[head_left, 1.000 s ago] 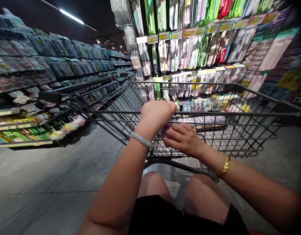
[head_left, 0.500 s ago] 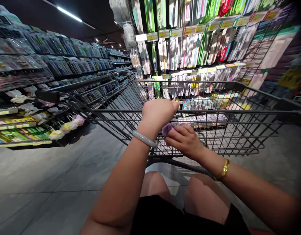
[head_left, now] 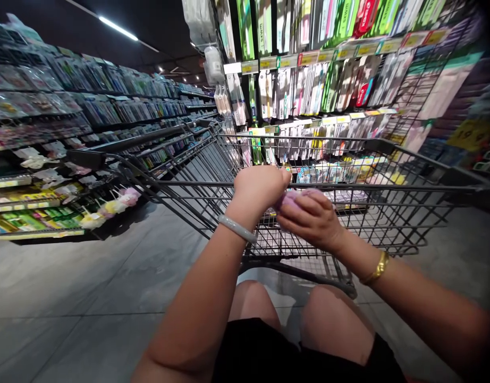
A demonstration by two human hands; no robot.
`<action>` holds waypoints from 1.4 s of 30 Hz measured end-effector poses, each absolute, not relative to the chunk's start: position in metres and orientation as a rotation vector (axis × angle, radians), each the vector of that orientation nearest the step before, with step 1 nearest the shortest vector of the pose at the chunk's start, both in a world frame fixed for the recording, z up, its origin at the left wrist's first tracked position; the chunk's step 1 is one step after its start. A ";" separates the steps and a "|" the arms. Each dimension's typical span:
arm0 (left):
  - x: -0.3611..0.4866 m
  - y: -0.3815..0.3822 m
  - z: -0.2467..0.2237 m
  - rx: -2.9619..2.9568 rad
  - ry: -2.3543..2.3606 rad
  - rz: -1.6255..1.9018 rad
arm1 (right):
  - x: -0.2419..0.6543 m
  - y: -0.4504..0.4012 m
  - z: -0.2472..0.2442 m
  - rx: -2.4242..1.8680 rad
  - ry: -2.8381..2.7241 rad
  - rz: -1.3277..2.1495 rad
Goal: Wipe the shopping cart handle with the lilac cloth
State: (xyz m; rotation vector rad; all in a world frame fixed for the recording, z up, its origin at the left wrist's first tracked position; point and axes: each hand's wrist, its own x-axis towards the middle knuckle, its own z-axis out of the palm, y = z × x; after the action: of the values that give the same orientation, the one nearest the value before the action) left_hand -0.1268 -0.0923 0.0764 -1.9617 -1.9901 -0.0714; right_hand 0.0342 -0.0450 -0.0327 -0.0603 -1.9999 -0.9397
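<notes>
The right grip (head_left: 311, 218) has shifted a little up and to its own right since half a second ago, and the purple bundle (head_left: 287, 199) has risen with it; the left grip (head_left: 261, 183) has barely moved. The right grip is closed on the bundle, which shows past its knuckles and between its fingers, close against the left grip; the rest is covered, so its full shape is hard to make out. The left grip turns its back to the view, fingers out of sight; I cannot tell whether it clasps anything. It hides a stretch of the cart's bar (head_left: 197, 184). Below the right grip is wire mesh (head_left: 285, 251), partly blocked by the hands. Beyond both grips, packs (head_left: 287, 98) hang on a rack, the upper ones cut off. Far to the right grip's right, a yellow sign (head_left: 470, 133) blurs into darkness.
</notes>
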 end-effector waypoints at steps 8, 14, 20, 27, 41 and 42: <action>-0.127 -0.097 0.080 -1.970 -2.017 -0.083 | 0.069 -0.045 -0.045 -0.070 -2.051 -0.902; -0.129 -0.094 0.078 -1.972 -1.999 -0.080 | 0.085 -0.040 -0.062 -0.086 -2.093 -0.956; -0.129 -0.091 0.073 -1.937 -1.998 -0.117 | 0.094 -0.039 -0.049 -0.219 -2.020 -0.921; -0.126 -0.093 0.075 -1.933 -1.977 -0.120 | 0.102 -0.034 -0.064 -0.135 -2.062 -0.959; -0.124 -0.096 0.077 -1.889 -2.033 -0.139 | 0.133 -0.022 -0.008 -0.530 -1.922 -0.583; -0.124 -0.097 0.077 -1.883 -2.041 -0.140 | 0.140 -0.021 -0.007 -0.575 -1.954 -0.559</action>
State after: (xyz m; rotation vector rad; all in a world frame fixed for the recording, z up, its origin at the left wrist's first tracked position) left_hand -0.1242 -0.0966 0.0773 -1.8832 -2.0408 -0.1399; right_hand 0.1400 -0.0208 -0.0072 -0.5750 -1.9540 -0.5593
